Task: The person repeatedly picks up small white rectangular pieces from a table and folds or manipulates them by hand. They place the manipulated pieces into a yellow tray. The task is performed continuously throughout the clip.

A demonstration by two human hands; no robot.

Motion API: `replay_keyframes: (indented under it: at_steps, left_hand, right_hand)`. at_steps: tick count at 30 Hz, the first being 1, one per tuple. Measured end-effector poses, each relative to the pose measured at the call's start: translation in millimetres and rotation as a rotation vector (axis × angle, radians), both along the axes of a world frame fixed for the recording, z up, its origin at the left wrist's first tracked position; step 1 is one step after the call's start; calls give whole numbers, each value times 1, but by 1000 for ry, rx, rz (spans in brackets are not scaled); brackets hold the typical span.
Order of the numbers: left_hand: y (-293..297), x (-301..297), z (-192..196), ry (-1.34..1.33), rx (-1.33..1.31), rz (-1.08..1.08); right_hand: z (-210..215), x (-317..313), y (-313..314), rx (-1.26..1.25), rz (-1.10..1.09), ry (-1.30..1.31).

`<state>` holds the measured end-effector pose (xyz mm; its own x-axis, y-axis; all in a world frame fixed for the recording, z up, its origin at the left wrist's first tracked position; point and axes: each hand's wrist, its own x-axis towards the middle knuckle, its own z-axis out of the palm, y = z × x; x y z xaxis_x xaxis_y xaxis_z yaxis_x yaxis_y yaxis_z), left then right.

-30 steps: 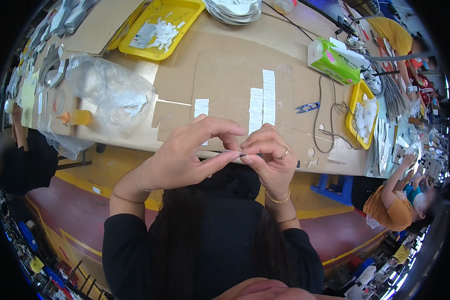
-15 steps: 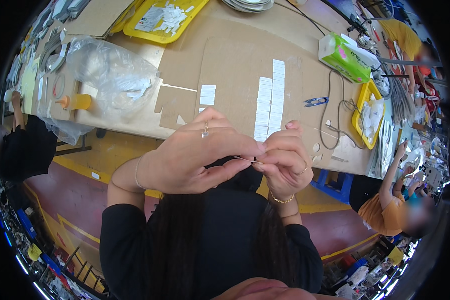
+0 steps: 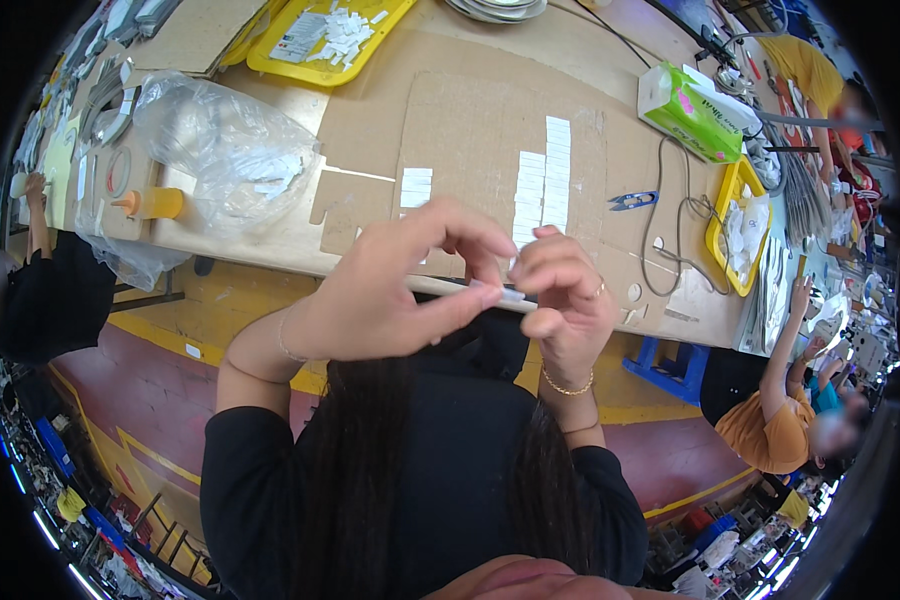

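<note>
My left hand (image 3: 400,285) is held above the table's near edge, with a small white label (image 3: 511,295) pinched between thumb and fingertip. The label is slightly blurred. Close by on its right, my right hand (image 3: 567,295) has its fingers bent and its thumb apart, with nothing visible between them. Beyond both hands, rows of white labels (image 3: 557,165) lie side by side on a cardboard sheet (image 3: 470,120). A shorter stack of labels (image 3: 416,186) lies to their left, partly hidden behind my left hand.
Left are a clear plastic bag (image 3: 210,140) and a yellow glue bottle (image 3: 160,204). A yellow tray (image 3: 390,18) of white pieces stands far back. Right are thread snips (image 3: 632,202), a green tissue box (image 3: 685,115), a cord and another yellow tray (image 3: 717,250). People sit at both sides.
My fingers have come apart. The right hand has let go and drawn slightly back, while the left has risen a little and keeps the white label, whose flat side now shows more.
</note>
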<state>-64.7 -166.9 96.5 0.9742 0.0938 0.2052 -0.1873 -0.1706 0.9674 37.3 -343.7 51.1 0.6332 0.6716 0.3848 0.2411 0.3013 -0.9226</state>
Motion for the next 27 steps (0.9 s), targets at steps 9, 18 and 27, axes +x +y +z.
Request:
replay_keyframes:
  at_steps: [9,18,27]
  left_hand:
    - [0,10,-19,197,-373,21]
    - [30,33,-66,273,-193,226]
    - [210,100,-149,-148,554,1010]
  right_hand:
    - [-8,-4,-1,-89,61,377]
    - [-55,12,23,-197,9,290]
    - [-87,3,21,-383,-47,270]
